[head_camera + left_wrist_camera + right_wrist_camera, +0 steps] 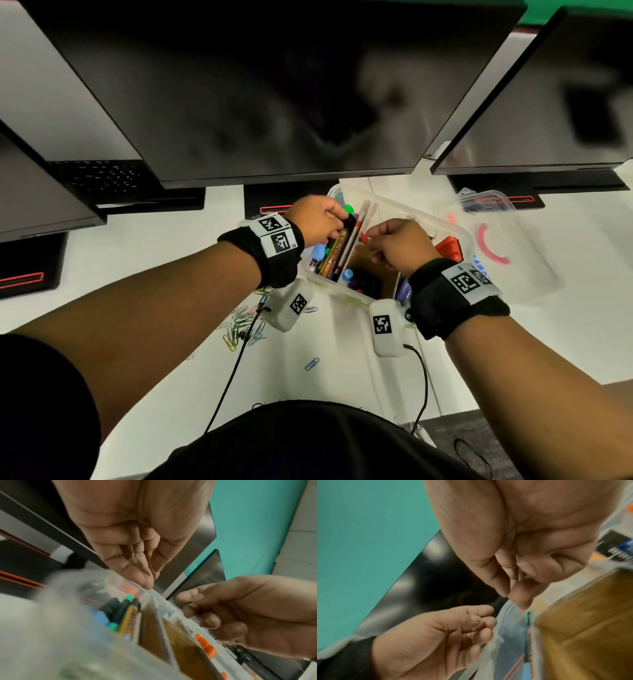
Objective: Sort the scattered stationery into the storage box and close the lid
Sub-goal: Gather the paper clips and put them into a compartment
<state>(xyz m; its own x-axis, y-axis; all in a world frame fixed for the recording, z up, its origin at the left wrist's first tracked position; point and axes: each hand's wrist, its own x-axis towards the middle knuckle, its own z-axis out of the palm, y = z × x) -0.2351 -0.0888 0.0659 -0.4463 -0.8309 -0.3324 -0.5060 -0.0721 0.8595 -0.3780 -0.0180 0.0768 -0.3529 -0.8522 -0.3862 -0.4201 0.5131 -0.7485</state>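
Note:
The clear storage box (424, 219) stands open on the white desk, below the middle monitor. Markers and pens (337, 250) fill its left compartment. A thin white strip (352, 240) with orange marks (205, 647) runs beside them. My left hand (337, 219) hovers over the markers with relaxed fingers, and its fingertips (147, 585) touch the strip's far end. My right hand (371, 240) pinches the strip near a red-orange mark between thumb and forefinger; its fingertips (505, 595) meet tightly. The clear lid (507, 253) lies just right of the box. Loose paper clips (241, 325) lie at the front left.
Three dark monitors hang over the back of the desk, with their black bases (30, 274) on it. Under or in the lid there is a pink ring (488, 246). A single blue clip (311, 364) lies near the front. Black cables (236, 370) trail from the wrist cameras.

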